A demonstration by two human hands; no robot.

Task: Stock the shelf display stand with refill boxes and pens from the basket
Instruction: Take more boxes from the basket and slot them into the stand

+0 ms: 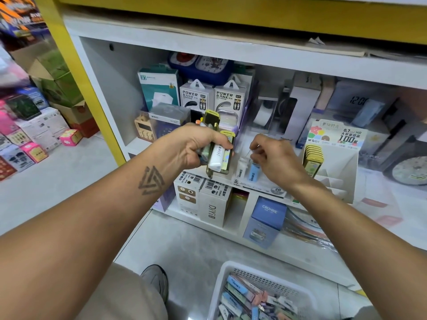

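Shelf [147,144]: carries the display stand [332,162] at its right, with a row of refill boxes [313,158] standing in the stand's left slot.
Power bank boxes [212,98]: side by side at the back of the shelf, left of the stand.
Left hand [194,146]: in front of the power bank boxes, holding a bundle of refill boxes [219,153].
Right hand [275,158]: between the bundle and the stand, over small packets [248,169] on the shelf.
Basket [231,273]: on the floor below the shelf, right of a shoe [156,279].
Cartons [34,125]: stacked on the floor, far left.
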